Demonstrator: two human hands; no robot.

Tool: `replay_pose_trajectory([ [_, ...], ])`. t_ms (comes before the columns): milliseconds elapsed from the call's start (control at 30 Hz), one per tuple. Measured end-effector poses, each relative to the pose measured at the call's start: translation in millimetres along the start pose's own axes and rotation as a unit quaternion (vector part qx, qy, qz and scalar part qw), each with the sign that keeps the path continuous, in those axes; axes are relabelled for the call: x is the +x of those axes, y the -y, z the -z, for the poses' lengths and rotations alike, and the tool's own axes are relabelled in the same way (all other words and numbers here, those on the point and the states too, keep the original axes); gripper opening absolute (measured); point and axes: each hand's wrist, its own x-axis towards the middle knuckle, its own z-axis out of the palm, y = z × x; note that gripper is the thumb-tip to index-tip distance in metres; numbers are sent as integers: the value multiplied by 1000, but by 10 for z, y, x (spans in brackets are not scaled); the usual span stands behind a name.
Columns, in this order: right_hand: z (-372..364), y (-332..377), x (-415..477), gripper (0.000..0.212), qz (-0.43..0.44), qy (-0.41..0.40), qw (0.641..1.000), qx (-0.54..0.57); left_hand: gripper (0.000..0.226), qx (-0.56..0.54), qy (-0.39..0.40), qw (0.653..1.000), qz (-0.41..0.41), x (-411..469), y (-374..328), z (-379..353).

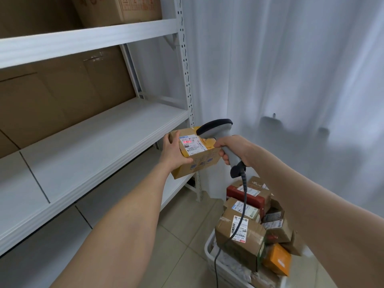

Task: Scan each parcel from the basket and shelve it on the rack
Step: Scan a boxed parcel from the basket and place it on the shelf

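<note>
Shipping label (192,143) on the parcel (196,163) at frame centre was headed "501E- M1 A21B", smaller print illegible, labels in the basket (208,245) at lower right were unreadable.

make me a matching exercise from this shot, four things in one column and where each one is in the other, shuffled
Things:
1. scanner
2. taped parcel
3. red parcel
4. topmost cardboard box

Places:
a. in the basket
b. on the upper shelf of the rack
c. gripped by the right hand
d. held by the left hand

Pairs: 1-c, 2-d, 3-a, 4-b
</note>
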Motion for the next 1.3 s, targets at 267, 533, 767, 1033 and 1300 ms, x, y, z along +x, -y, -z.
replay_pose_trajectory([
  [267, 10, 52, -47, 14, 18, 8, 1000, -5, 111, -1, -16, 1000, 2, -48, -30, 41],
  [533, -31, 141, -102, 12, 28, 18, 999, -24, 111, 0, -29, 1000, 0, -83, -74, 162],
  [767, -91, 243, -126, 12, 32, 16, 999, -35, 112, 2, -41, 999, -2, -117, -87, 285],
  [1033, -104, 350, -129, 15, 69, -31, 995, 62, 110, -49, -65, 996, 23, -156, -162, 606],
  [1300, 42, 628, -25, 10, 138, -148, 956, 214, 110, -170, -122, 975, 71, -58, -446, 1519],
])
